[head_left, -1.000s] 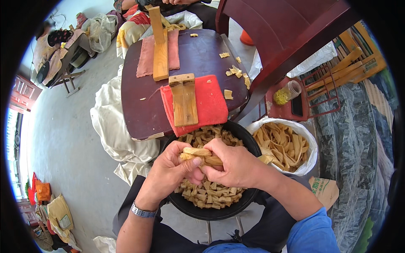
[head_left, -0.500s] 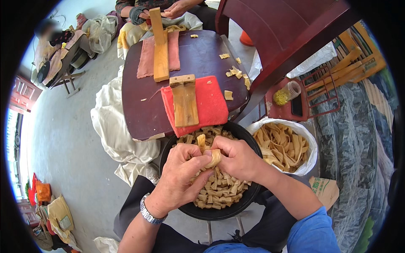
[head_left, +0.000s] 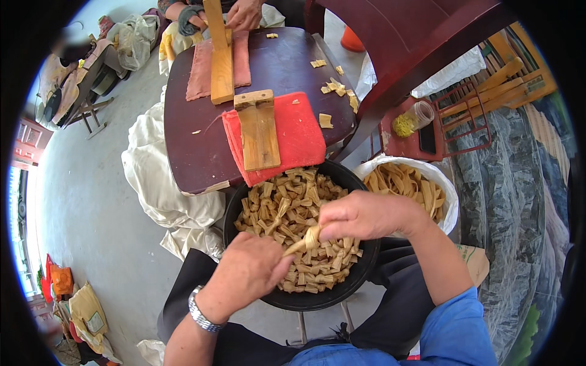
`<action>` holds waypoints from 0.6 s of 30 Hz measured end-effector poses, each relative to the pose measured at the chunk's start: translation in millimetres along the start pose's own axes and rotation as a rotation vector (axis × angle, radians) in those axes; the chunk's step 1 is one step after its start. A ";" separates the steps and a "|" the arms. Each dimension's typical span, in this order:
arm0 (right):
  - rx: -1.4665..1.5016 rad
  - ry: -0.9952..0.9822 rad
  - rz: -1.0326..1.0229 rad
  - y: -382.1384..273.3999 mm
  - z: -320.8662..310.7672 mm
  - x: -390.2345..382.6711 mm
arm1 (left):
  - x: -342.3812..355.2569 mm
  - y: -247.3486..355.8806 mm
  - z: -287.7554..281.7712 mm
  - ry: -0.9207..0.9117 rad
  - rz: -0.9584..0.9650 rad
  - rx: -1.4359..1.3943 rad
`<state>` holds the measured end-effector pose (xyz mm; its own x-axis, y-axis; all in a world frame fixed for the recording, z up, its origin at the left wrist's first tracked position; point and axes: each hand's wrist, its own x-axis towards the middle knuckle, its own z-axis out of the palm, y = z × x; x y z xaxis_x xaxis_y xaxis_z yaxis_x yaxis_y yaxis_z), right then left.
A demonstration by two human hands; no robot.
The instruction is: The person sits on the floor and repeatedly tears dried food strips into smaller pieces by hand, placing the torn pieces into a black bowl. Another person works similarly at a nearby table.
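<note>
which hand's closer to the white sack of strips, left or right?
Right. The right hand is beside the white sack, over the black tub's right side; the left hand is farther off, over the tub's lower-left side.

From my head, one wide fisheye view looks down over my bare left hand [head_left: 251,265] and bare right hand [head_left: 373,215], near above the round black tub [head_left: 312,302].

The strip [head_left: 311,237] is pale yellow, the pieces [head_left: 320,271] tan, the tub [head_left: 317,304] black, the chair [head_left: 189,140] maroon, the near cloth [head_left: 302,134] red, the far cloth [head_left: 198,74] pink, the sleeve [head_left: 458,329] plain blue.
</note>
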<state>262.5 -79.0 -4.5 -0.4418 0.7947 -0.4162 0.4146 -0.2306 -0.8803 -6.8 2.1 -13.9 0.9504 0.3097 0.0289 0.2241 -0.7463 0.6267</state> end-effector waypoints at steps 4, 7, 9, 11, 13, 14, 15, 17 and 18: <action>-0.069 0.133 0.021 -3.8 2.0 1.3 | 0.6 -5.0 -8.3 -0.150 -0.228 -0.358; -0.140 0.125 -0.069 -10.7 19.8 15.3 | 8.1 11.0 -7.7 -0.082 -0.462 -0.642; -0.133 0.118 -0.079 -17.8 26.6 18.8 | 9.0 8.7 2.1 -0.035 -0.508 -0.771; -0.142 0.141 -0.103 -15.1 30.3 19.6 | 19.3 17.7 -3.0 -0.107 -0.458 -0.585; -0.163 0.151 -0.064 -14.4 34.4 21.4 | 22.4 18.3 2.0 -0.138 -0.448 -0.483; -0.191 0.159 -0.038 -14.8 37.6 23.7 | 22.6 21.7 8.8 0.091 -0.349 -0.513; -0.219 0.167 -0.013 -14.7 39.6 25.2 | 20.5 18.7 12.1 0.053 -0.350 -0.450; -0.278 0.122 -0.043 -11.5 35.0 21.3 | 17.6 12.0 13.8 -0.016 -0.347 -0.324; -0.308 0.099 -0.059 -9.9 32.5 18.5 | 15.0 11.2 10.4 -0.082 -0.331 -0.356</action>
<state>224.3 -80.3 -10.9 -0.3987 0.8559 -0.3294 0.6184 -0.0144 -0.7858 12.2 -7.7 -14.5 0.8578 0.4382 -0.2687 0.4425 -0.3636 0.8198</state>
